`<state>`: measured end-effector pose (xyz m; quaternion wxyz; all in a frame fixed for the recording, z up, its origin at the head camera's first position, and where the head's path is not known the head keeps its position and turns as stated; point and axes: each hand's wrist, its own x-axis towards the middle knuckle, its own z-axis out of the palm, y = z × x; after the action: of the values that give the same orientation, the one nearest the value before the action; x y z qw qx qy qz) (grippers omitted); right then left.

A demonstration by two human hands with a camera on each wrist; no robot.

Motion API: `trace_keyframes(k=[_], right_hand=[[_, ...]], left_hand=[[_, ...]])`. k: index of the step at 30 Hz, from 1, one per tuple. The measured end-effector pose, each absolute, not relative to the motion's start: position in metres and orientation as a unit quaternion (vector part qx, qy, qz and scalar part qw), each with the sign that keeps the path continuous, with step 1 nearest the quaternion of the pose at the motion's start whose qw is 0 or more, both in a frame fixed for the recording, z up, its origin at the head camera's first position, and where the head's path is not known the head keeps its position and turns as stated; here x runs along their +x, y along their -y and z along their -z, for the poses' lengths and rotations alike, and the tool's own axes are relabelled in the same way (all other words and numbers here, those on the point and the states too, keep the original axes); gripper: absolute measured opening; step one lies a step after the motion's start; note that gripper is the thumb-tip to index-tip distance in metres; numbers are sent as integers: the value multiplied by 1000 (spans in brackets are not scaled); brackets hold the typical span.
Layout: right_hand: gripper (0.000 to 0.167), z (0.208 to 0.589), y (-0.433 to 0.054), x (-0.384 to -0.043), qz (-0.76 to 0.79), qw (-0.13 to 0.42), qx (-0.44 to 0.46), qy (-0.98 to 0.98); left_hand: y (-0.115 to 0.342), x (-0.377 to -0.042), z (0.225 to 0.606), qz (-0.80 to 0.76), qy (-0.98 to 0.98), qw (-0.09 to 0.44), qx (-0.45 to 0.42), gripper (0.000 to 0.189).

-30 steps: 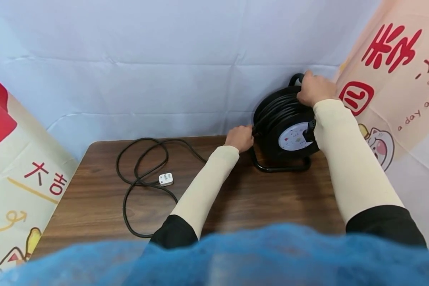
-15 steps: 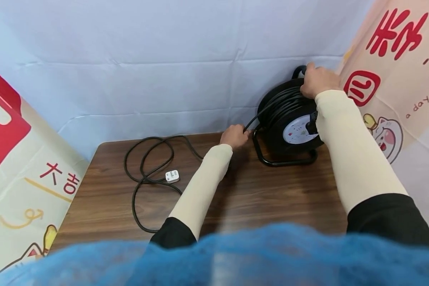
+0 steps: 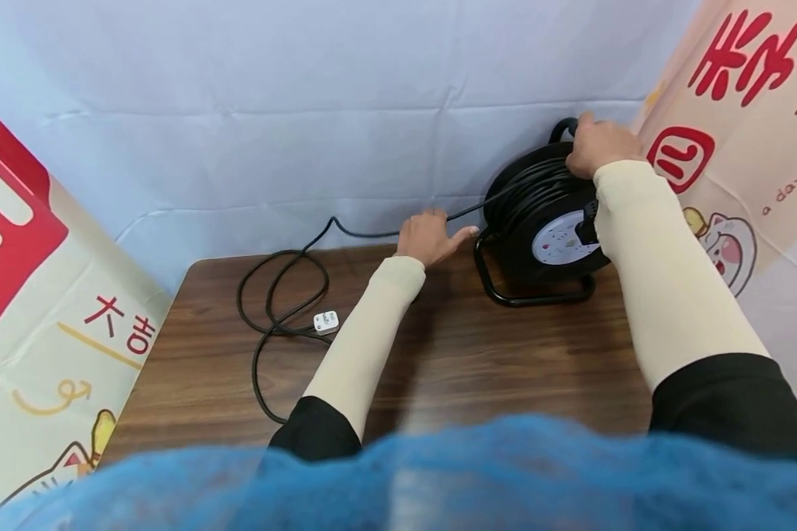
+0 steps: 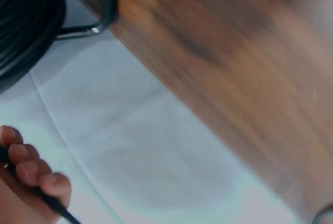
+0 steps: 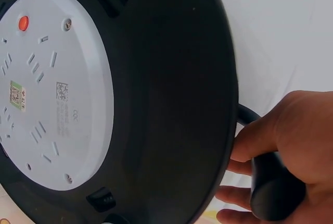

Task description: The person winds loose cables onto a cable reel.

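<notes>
A black cable reel [image 3: 538,193] with a white socket face [image 3: 558,240] stands at the back right of the table in the head view. My right hand [image 3: 603,144] grips its top handle [image 5: 276,193], thumb and fingers on either side of it in the right wrist view. My left hand [image 3: 425,240], left of the reel, holds the black cable [image 3: 365,234]; the left wrist view shows the fingers [image 4: 32,171] curled round it, while the thumb points toward the reel in the head view. From the hand, the cable runs up to the wound coil.
Loose cable loops [image 3: 255,361] lie on the left of the wooden table [image 3: 505,369], with a white plug [image 3: 327,322] among them. The reel's black tube stand [image 3: 538,301] rests on the tabletop. A white cloth [image 3: 272,162] hangs behind, printed sheets on both sides.
My left hand has moved left, away from the reel, and its thumb has lifted outward. The cable beside it has risen off the table. My right hand stays on the handle.
</notes>
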<state>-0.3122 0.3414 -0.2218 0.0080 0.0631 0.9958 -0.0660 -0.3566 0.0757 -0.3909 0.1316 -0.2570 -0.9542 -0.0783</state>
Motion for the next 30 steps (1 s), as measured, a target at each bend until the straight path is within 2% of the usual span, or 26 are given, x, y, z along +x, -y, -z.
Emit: trace_keyframes(k=[4,8,16,25,30], right_hand=[[52,218,-345,-308,68,12,64,-996],[53,215,-344,-305,69,18,65,-995],[57,214,-334,-301,71,17,54,-996],[54,211,-321,-301,65,-10,35,-997],[54,212,-316,-299,65,-4,31,-997]], left_hand=[[-73,-360,386,19,933,224,-283,68],[-68,-362,385,-38,917,262,-297,71],[-50,-364,382,-55,926,229,-295,75],[-31,-367,377,-61,920,254,-291,74],[-22,-369,377,-48,921,244,-301,72]])
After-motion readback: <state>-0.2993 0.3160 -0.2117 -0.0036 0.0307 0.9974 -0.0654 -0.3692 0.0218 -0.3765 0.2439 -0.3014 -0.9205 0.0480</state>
